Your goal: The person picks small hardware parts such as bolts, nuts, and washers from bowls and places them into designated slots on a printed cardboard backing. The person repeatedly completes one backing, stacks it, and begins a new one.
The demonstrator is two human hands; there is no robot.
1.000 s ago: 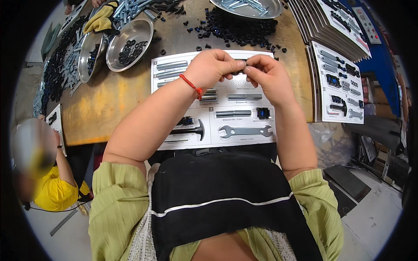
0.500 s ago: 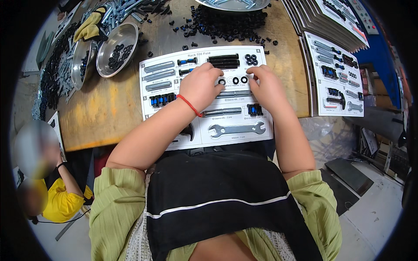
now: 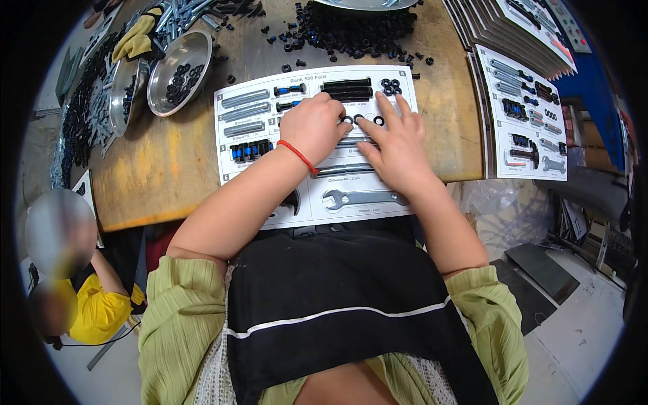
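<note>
A white printed sheet (image 3: 304, 202) with pictures of hardware lies before me at the table's front edge. My left hand (image 3: 312, 128), with a red cord at the wrist, rests on its middle. The fingers curl in and the fingertips close on a black washer (image 3: 347, 119), partly hidden. Beside it, my right hand (image 3: 399, 145) is spread over the sheet, its index fingertip at a second black washer (image 3: 358, 119). Another washer (image 3: 379, 121) lies by that finger. Above are long black bolts (image 3: 346, 89) and a cluster of black nuts (image 3: 391, 86).
A metal bowl (image 3: 158, 100) of black rings tilts at the left, with a yellow-black glove (image 3: 138, 39) behind it. Loose black screws (image 3: 358, 30) are heaped at the far side. Stacked printed sheets (image 3: 526, 128) stand on the right. A person in yellow (image 3: 101, 310) is at lower left.
My right hand has moved left and spread, bringing its index finger to the washers. My left fingers have drawn in around one washer. The sheet has shifted slightly away from me.
</note>
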